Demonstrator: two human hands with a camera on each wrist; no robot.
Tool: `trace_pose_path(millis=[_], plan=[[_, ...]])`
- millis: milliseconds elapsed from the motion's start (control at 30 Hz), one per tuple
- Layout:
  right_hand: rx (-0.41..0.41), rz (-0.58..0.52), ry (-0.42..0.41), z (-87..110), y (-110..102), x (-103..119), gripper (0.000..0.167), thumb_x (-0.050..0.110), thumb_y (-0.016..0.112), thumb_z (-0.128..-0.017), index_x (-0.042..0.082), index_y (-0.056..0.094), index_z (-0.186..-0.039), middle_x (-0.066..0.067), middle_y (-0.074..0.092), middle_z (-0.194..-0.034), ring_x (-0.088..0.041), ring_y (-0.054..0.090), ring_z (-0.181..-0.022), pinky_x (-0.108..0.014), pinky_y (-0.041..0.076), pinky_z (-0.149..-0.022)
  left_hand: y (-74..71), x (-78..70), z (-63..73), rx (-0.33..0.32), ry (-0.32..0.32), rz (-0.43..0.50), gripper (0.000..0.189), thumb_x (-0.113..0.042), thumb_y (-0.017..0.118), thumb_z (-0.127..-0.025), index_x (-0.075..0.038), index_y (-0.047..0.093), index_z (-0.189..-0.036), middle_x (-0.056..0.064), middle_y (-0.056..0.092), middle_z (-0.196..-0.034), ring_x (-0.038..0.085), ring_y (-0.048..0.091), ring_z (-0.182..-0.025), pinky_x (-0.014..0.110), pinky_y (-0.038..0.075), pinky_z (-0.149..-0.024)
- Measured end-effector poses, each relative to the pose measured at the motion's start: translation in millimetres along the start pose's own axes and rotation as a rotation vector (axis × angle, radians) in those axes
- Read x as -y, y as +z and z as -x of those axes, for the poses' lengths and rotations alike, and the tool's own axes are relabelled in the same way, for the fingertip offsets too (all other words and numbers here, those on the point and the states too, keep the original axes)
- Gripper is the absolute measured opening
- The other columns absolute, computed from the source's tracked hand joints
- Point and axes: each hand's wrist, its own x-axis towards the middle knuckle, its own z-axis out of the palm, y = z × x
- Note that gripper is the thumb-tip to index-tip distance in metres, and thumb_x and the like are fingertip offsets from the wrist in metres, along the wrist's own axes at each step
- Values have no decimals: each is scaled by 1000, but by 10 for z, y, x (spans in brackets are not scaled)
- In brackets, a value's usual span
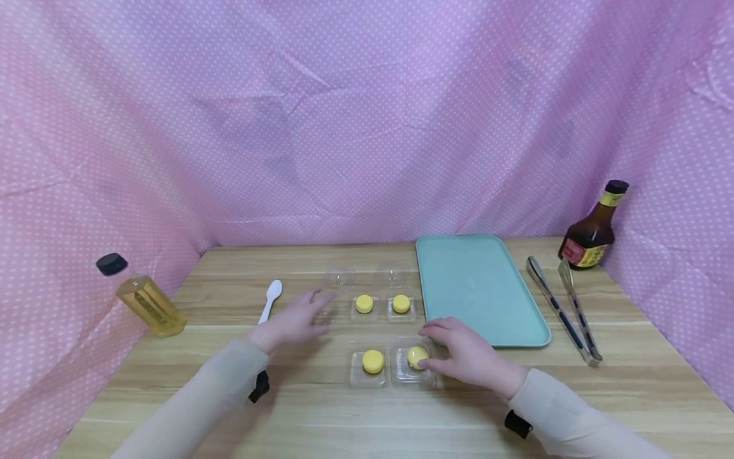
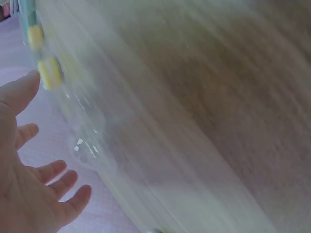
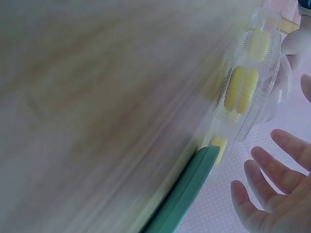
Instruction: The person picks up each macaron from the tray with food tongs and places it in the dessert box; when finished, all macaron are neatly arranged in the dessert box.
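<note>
On the wooden worktop (image 1: 312, 417), a square, clear plastic box (image 1: 411, 378) holding a round yellow macaron-like sweet (image 1: 415, 358) sits just before the near left corner of a mint-green rectangular tray (image 1: 482, 287). The box should prove light, slick and thin-walled, liable to skid or buckle under a hard squeeze; its opposite side walls, low down, look the safest hold. The sweet inside is probably crisp and fragile, best spared any pressure. A matching front-left box (image 1: 367, 381), also with a yellow sweet, stands beside it, farther left of the tray.

Right hand (image 1: 464, 350), at the tray's near left corner: its grip is spread wide, fingers parted and pinching nothing. The thumb overlaps the nearer box in the head view; whether it touches cannot be told.

Left hand (image 1: 295, 319), well left of the tray: its grip too is loosely spread, with nothing held, near faint clear plastic.

Beyond, left of the tray, are two clear boxes, a back-left box (image 1: 357, 316) and a back-right box (image 1: 401, 317), each bearing a yellow sweet, with transparent domed lids (image 1: 392, 276) behind them.
</note>
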Motion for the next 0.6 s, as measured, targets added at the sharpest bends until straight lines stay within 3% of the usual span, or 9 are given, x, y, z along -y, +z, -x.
trace_pose_path(millis=[167, 600], plan=[[-5, -4, -6, 10, 6, -18, 49, 35, 75, -78, 3, 65, -115, -14, 63, -119, -30, 58, -110, -47, 48, -96, 8, 93, -53, 58, -63, 5, 72, -32, 66, -88, -13, 31, -148, 30, 22, -150, 48, 23, -138, 64, 31, -106], [-20, -30, -8, -16, -37, -36, 47, 33, 74, -80, 3, 65, -114, -12, 64, -117, -29, 58, -110, -46, 49, -95, 3, 220, -131, 129, -76, 3, 74, -32, 67, -87, -11, 31, -148, 29, 20, -151, 50, 20, -138, 63, 29, -107]])
